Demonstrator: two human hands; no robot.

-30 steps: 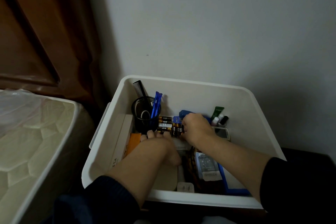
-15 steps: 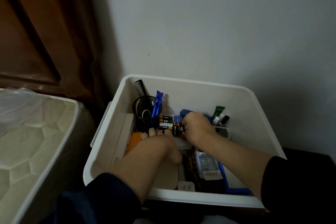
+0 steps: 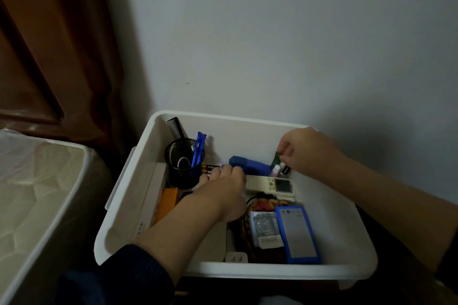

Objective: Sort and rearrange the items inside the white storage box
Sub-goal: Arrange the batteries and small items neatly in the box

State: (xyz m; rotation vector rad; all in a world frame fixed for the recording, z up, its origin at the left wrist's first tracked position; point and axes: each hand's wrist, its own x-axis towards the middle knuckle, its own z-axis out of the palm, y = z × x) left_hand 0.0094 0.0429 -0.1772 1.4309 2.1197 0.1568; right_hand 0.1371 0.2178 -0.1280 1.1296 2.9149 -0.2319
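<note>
Inside the white storage box (image 3: 285, 271), a small green tube (image 3: 275, 159) at the back wall is pinched by the right hand (image 3: 303, 151); batteries (image 3: 209, 168) are covered by the left hand (image 3: 223, 184), fingers curled. Sorting is judged midway; the tube's lifting out seems next.

One head-worn wide-angle view: you look forward and down, from close above, into the white storage box (image 3: 272, 271), with the wall (image 3: 272, 44) directly behind it.
</note>
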